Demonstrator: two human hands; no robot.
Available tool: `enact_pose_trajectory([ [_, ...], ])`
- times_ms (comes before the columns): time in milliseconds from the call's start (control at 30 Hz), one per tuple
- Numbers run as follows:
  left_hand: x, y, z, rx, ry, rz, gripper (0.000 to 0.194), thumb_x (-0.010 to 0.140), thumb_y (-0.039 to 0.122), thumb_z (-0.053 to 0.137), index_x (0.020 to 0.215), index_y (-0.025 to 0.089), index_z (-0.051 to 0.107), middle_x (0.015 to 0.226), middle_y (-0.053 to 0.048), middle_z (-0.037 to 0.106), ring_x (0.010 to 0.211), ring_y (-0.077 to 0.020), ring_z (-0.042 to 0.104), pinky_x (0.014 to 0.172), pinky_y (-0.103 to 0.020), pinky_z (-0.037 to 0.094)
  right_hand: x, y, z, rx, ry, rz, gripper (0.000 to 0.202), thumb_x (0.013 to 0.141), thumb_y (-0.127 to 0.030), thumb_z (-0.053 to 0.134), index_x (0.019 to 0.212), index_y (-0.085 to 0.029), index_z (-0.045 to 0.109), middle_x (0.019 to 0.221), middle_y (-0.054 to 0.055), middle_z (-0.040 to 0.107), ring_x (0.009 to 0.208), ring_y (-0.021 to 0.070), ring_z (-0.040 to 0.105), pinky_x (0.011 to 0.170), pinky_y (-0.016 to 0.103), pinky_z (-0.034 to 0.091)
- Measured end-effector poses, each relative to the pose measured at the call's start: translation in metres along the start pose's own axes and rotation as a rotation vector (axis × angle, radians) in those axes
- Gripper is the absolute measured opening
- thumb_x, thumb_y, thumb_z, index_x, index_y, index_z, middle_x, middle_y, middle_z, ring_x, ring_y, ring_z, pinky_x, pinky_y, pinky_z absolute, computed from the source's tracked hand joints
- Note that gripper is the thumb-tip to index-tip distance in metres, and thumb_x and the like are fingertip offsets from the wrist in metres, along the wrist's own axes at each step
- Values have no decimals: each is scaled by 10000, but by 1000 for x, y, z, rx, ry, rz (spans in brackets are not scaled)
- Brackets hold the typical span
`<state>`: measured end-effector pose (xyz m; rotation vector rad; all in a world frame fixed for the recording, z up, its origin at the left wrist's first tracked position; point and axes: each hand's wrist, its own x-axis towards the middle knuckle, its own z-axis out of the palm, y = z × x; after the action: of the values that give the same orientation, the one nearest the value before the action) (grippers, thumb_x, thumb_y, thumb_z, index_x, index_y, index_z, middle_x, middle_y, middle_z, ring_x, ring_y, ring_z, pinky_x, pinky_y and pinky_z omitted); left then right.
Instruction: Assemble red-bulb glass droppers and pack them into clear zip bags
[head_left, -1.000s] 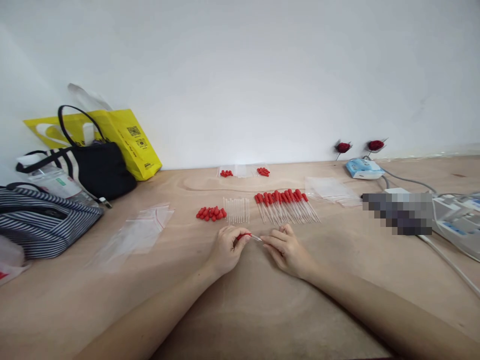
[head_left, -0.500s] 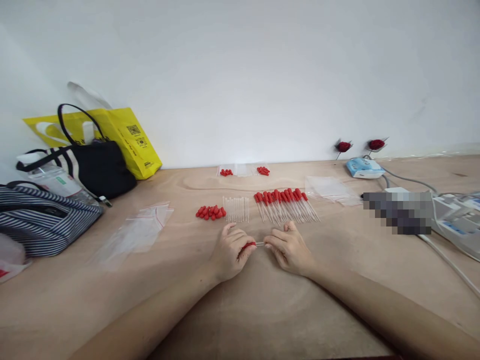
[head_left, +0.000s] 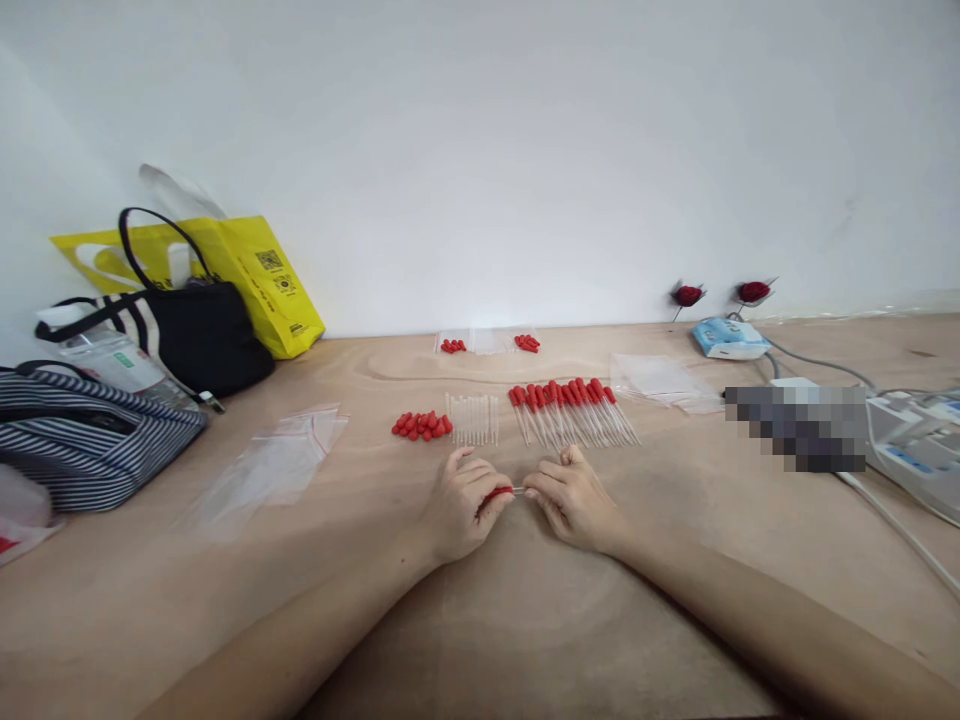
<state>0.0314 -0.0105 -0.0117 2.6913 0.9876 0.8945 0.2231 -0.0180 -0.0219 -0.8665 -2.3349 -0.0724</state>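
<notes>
My left hand (head_left: 466, 505) pinches a red rubber bulb (head_left: 498, 493) between thumb and fingers. A thin clear dropper tube (head_left: 518, 491) runs from the bulb to my right hand (head_left: 574, 500), whose closed fingers grip its other end. Just beyond my hands lie a pile of loose red bulbs (head_left: 421, 426), a row of bare clear tubes (head_left: 472, 420) and, to the right, a row of droppers with red bulbs on their tops (head_left: 574, 408). How far the tube reaches into the held bulb is hidden by my fingers.
Clear zip bags lie at left (head_left: 277, 465) and right (head_left: 660, 380); another bag (head_left: 491, 341) with red bulbs is by the wall. Yellow (head_left: 281, 300), black (head_left: 214, 340) and striped bags (head_left: 142, 435) stand left. A blue packet (head_left: 729, 337) and power strip (head_left: 915, 440) sit right.
My right hand has moved slightly left along the tube, closer to my left hand, so less of the tube shows. My left hand keeps its pinch on the bulb.
</notes>
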Motion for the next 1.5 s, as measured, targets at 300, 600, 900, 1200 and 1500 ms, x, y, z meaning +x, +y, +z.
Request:
enact_pose_trajectory([
  [300, 1, -10, -6, 17, -11, -63, 97, 816, 271, 519, 783, 223, 597, 722, 30, 661, 741, -149, 576, 960, -435, 190, 2, 8, -11, -146, -74, 6, 212, 855, -243, 428, 837, -203, 636, 700, 21, 580, 674, 132, 429, 633, 302, 188],
  [600, -2, -33, -18, 205, 225, -268, 474, 765, 391, 543, 1187, 209, 428, 1093, -83, 557, 1020, -244, 486, 898, -412, 322, 21, 14, -3, -69, -100, 415, 217, 838, -213, 417, 799, -172, 626, 782, 52, 629, 737, 149, 521, 653, 269, 292],
  [900, -6, -59, -30, 365, 332, -460, 291, 715, 304, 598, 992, 233, 546, 908, -45, 601, 895, -256, 519, 801, -406, 360, 82, 18, 24, -303, -210, 791, 373, 868, -255, 309, 827, -122, 655, 872, 148, 651, 818, 225, 592, 703, 312, 350],
  [1200, -6, -66, -31, 411, 288, -511, 252, 704, 316, 617, 941, 237, 587, 977, -52, 574, 924, -260, 491, 805, -407, 351, 94, 21, 37, -331, -234, 828, 239, 801, -164, 384, 926, -91, 574, 857, 166, 645, 821, 232, 605, 717, 320, 341],
  [1500, -6, -68, -29, 459, 255, -487, 275, 687, 333, 640, 941, 241, 592, 1016, -63, 558, 950, -267, 471, 815, -412, 345, 98, 16, 36, -335, -205, 856, 252, 811, -223, 376, 942, -102, 555, 854, 160, 645, 795, 219, 608, 741, 349, 293],
])
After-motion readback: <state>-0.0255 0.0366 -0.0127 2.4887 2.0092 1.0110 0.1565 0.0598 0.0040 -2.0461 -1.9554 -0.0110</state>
